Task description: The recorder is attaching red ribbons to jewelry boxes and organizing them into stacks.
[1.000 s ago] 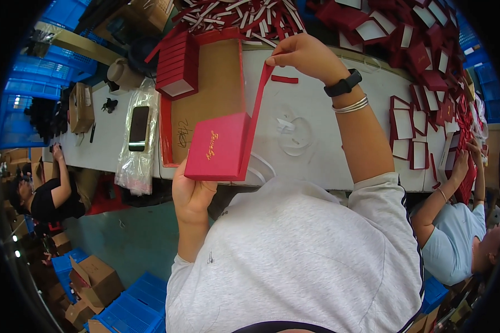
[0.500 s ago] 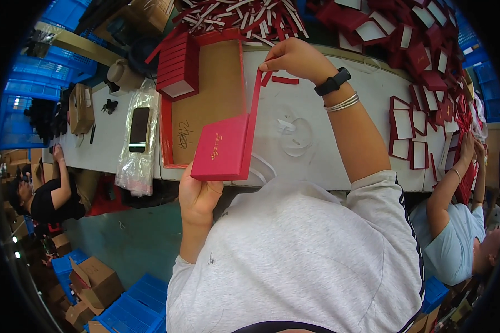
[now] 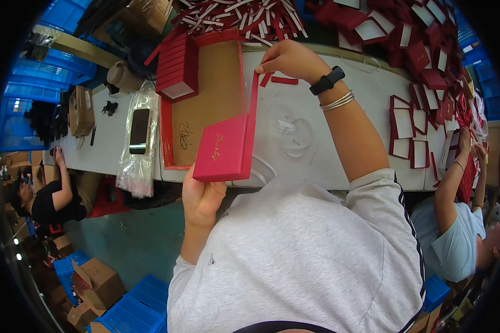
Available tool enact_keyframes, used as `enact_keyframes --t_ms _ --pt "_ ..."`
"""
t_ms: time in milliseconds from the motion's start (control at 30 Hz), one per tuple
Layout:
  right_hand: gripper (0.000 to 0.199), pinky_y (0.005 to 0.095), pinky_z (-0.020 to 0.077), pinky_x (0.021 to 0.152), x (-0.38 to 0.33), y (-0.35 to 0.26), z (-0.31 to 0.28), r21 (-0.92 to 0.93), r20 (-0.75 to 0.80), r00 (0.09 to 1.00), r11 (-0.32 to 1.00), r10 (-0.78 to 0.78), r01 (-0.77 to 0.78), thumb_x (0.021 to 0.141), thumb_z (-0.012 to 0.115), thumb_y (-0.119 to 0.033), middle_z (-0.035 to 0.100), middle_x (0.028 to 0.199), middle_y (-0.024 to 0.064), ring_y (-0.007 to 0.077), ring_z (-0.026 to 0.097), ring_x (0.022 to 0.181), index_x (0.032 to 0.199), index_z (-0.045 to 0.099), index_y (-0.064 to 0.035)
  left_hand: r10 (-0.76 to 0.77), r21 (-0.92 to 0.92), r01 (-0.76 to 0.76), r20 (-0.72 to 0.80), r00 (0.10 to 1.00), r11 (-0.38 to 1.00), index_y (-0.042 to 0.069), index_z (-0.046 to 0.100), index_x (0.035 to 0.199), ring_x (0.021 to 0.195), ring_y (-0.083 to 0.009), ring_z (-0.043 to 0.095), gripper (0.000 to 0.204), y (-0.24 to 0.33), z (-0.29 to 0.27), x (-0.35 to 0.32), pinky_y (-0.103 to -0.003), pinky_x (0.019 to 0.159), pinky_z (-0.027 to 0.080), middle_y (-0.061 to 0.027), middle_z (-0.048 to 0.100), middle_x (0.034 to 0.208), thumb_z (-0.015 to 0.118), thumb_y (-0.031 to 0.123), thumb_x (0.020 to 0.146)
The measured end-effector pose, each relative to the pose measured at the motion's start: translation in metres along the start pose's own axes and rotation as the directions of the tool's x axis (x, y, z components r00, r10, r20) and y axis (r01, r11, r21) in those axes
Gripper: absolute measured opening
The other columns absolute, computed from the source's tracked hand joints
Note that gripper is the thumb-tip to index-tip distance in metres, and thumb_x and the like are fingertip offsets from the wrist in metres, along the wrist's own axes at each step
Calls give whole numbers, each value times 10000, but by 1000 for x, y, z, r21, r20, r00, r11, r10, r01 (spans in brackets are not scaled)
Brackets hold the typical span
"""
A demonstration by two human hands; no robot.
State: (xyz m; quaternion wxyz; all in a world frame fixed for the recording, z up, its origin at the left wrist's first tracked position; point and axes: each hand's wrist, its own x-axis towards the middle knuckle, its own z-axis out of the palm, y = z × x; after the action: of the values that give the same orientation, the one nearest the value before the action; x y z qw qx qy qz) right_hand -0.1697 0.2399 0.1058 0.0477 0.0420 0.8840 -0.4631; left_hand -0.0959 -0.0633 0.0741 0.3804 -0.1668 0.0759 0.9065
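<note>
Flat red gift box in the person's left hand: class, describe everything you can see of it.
The flat red gift box looks like smooth, paper-covered card, with squared edges and gold script on its face. It is tilted, script side showing; its underside is hidden. The left hand holds it at its near edge. A narrow red strip runs from its right side up to the right hand. In view, it overlaps the near-right corner of a red-rimmed tray.
</note>
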Motion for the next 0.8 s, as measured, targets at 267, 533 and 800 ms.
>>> enact_keyframes --t_ms 267,533,800 --pt "239 272 433 573 8 15 23 90 68 997 995 44 -51 736 710 -255 621 651 45 117 551 614 782 701 -21 -56 -45 56 4 998 997 -76 452 1167 988 -304 612 302 0 -7 4 -418 788 565 -221 562 1141 362 86 929" --pt "232 264 425 597 -4 0 27 106 85 996 994 -10 1 747 698 -244 625 674 40 108 532 624 805 697 -20 -19 229 56 -163 987 972 -16 488 1163 1027 -247 591 291 -17 16 12 -393 878 511 -142 584 1126 397 172 960" --pt "237 284 445 603 -22 -27 27 213 146 946 943 -290 256 715 729 -254 651 711 80 168 588 647 819 706 -42 146 657 -167 88 985 735 7 506 1171 1009 -244 599 334 -23 17 6 -388 864 513 -133 587 1130 438 253 957"
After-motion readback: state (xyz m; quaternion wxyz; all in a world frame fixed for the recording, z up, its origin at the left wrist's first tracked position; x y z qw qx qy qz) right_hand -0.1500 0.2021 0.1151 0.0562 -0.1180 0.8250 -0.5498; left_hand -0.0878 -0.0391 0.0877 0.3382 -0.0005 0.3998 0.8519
